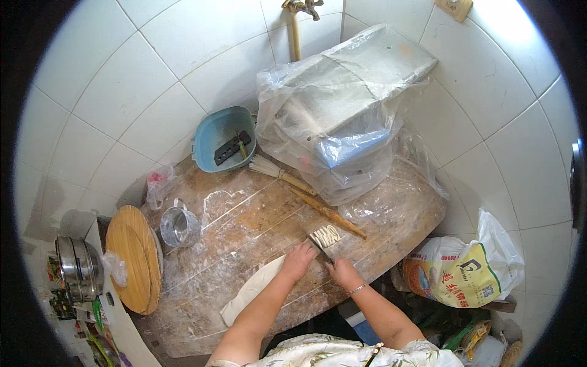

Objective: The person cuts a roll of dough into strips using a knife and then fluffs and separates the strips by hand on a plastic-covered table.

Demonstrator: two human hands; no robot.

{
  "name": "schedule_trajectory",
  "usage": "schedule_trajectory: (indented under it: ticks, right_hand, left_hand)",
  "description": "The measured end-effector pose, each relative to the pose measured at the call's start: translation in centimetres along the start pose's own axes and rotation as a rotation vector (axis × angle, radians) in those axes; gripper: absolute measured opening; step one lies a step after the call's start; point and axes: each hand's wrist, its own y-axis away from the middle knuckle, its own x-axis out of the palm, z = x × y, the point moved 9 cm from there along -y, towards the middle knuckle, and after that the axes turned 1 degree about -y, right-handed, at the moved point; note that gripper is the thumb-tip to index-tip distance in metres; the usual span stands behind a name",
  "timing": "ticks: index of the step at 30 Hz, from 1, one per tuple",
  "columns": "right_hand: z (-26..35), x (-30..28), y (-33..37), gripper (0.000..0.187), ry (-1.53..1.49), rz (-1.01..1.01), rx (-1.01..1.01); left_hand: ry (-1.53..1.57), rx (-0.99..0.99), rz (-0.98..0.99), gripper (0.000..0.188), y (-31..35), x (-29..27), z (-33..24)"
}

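Note:
A long flat strip of pale dough (254,289) lies on the floury wooden board (244,226), running toward the middle. My left hand (299,260) rests on its far end, fingers curled down against the dough. In my right hand (345,274) is a knife (319,248), its dark blade standing just to the right of my left fingertips. Beyond the blade, several narrow cut dough strips (324,237) sit side by side. My right fingers are wrapped round the knife's handle, which is mostly hidden. A tapered wooden rolling pin (330,213) lies just past the strips.
A brush (281,174) and a blue basin (214,131) stand at the back, beside a plastic-covered metal machine (342,104). A metal cup (180,226), round wooden boards (131,260) and a steel pot (79,269) are at left. A flour bag (458,272) stands at right.

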Motion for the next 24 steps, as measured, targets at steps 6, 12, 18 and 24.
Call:
schedule_trajectory:
  ticks: [6, 12, 18, 24]
  right_hand:
    - [1.4, -3.7, 3.2, 0.031, -0.021, -0.052, -0.006]
    - [2.1, -3.1, 5.0, 0.029, 0.110, 0.112, 0.055]
    - [2.1, -1.1, 2.7, 0.028, 0.148, -0.048, 0.101]
    - [-0.1, 0.4, 0.4, 0.031, -0.018, -0.117, 0.016]
  left_hand:
    - [-0.054, 0.075, -0.065, 0.024, 1.6, -0.5, 0.0]
    - [-0.076, 0.033, 0.054, 0.017, 0.5, -0.7, -0.4]
    - [0.001, 0.050, -0.021, 0.023, 0.7, -1.0, 0.0]
    - [0.008, 0.053, 0.048, 0.027, 1.0, -0.1, 0.3]
